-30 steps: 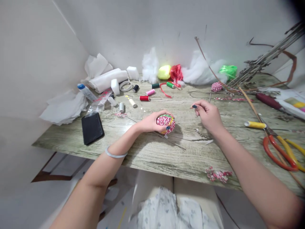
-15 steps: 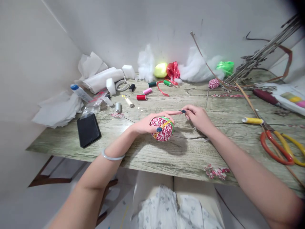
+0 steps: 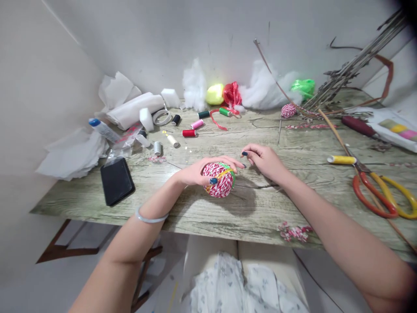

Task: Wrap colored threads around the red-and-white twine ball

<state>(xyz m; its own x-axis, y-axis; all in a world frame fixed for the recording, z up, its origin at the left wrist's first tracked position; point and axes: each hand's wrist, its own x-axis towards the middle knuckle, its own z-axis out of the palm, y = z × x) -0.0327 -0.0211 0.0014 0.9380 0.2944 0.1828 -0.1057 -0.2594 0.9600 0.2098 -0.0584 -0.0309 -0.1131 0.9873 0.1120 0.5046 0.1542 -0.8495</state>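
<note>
My left hand (image 3: 198, 170) grips a ball of red-and-white twine (image 3: 220, 181) with a green and yellow patch, holding it just above the wooden table (image 3: 208, 213). Its index finger stretches over the top of the ball. My right hand (image 3: 265, 159) sits right beside the ball, thumb and forefinger pinched together near my left fingertip. What the pinch holds is too small to make out.
Thread spools (image 3: 189, 133), a black phone (image 3: 116, 180), white paper and foam (image 3: 135, 108), stuffing, and coloured bags (image 3: 232, 93) lie at the back. Red and yellow scissors (image 3: 381, 195), a yellow spool (image 3: 341, 160), twigs (image 3: 352, 69) and a smaller twine ball (image 3: 288, 110) are on the right.
My right hand moved left from open table to the ball and now pinches beside my left index finger. The ball turned in my left hand, showing its green and yellow patch.
</note>
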